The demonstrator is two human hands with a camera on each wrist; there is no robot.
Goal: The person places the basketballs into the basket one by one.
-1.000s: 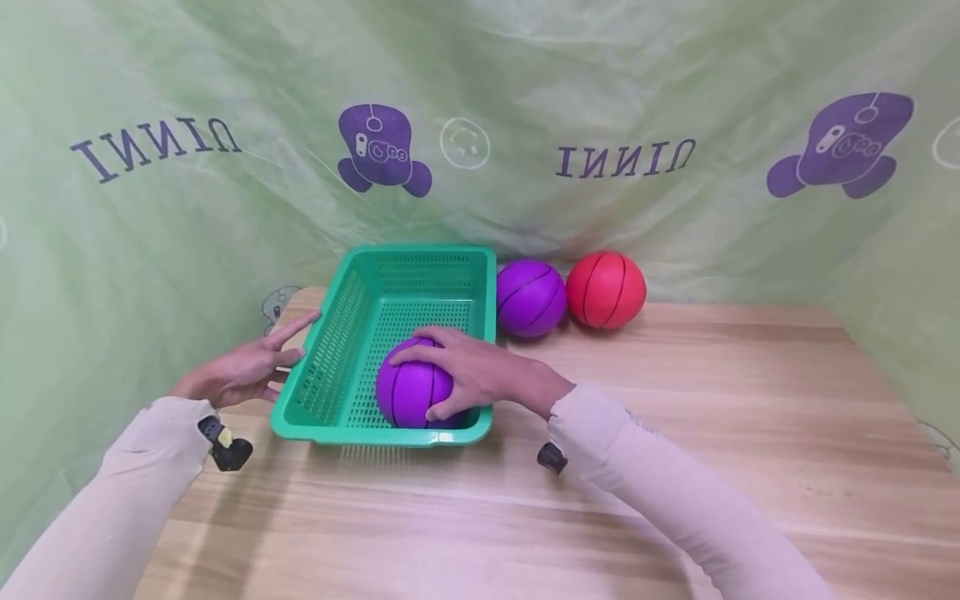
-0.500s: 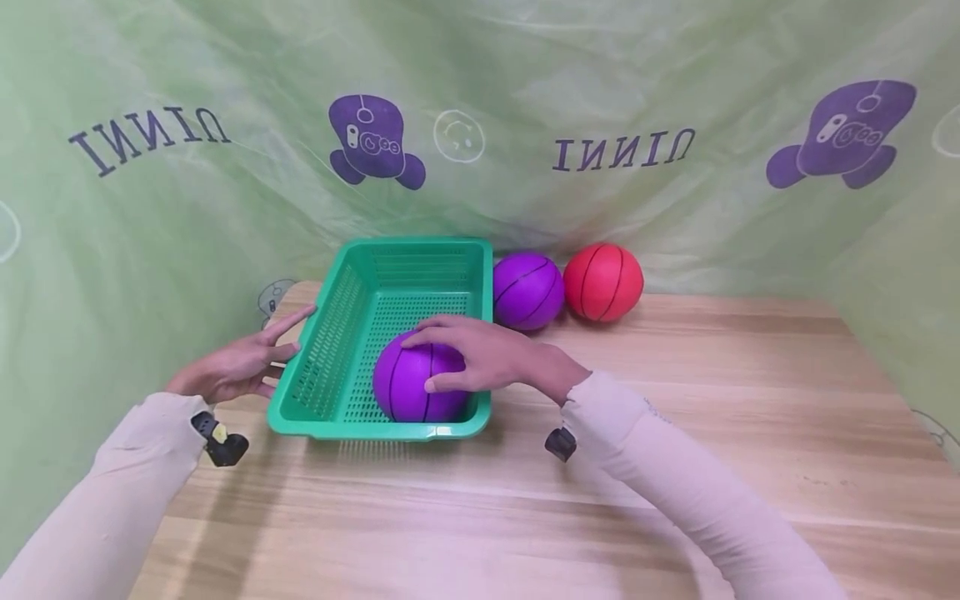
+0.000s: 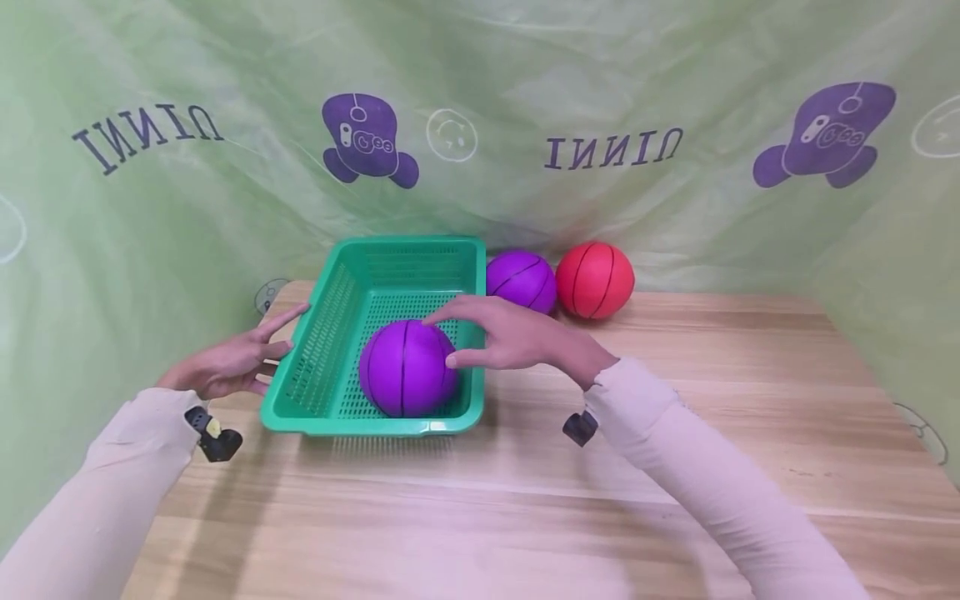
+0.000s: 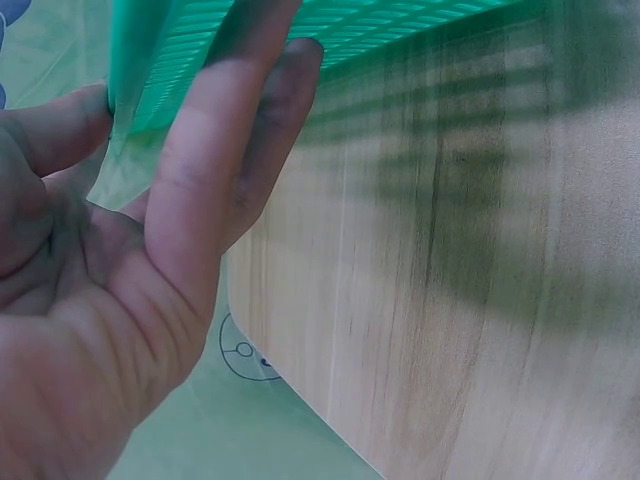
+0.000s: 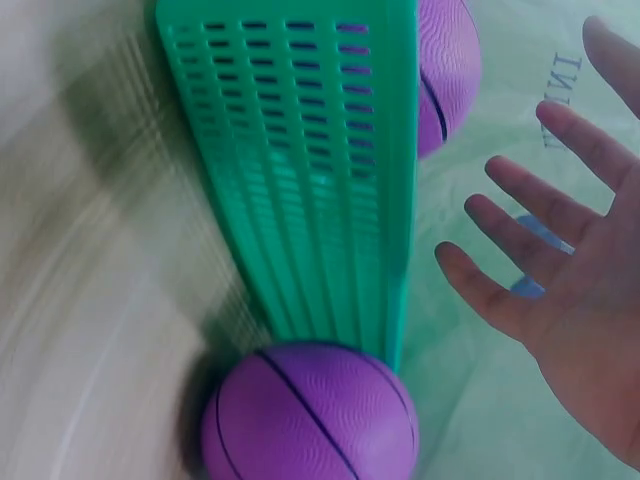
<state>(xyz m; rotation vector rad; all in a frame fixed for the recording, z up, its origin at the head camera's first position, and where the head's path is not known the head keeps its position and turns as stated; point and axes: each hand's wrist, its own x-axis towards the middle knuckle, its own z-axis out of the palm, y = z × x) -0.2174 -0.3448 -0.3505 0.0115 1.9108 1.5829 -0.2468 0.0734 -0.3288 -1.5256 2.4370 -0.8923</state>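
Note:
A green plastic basket with slotted walls stands at the table's left side. Inside it, near the front, sits a purple ball with black basketball lines. My left hand touches the basket's left side; in the left wrist view, straight fingers lie against the outer wall and the thumb meets the rim. Over the basket's right rim hovers my right hand, its fingers close to the ball in the head view. In the right wrist view its spread fingers hold nothing.
A second purple ball rests against the basket's right side at the back, partly covered by my right hand. Beside it is a red ball. A green printed cloth hangs behind the wooden table.
My right hand has let go of the purple ball in the basket and drawn back to the right. More of that ball shows now. The left hand has stayed at the basket's side.

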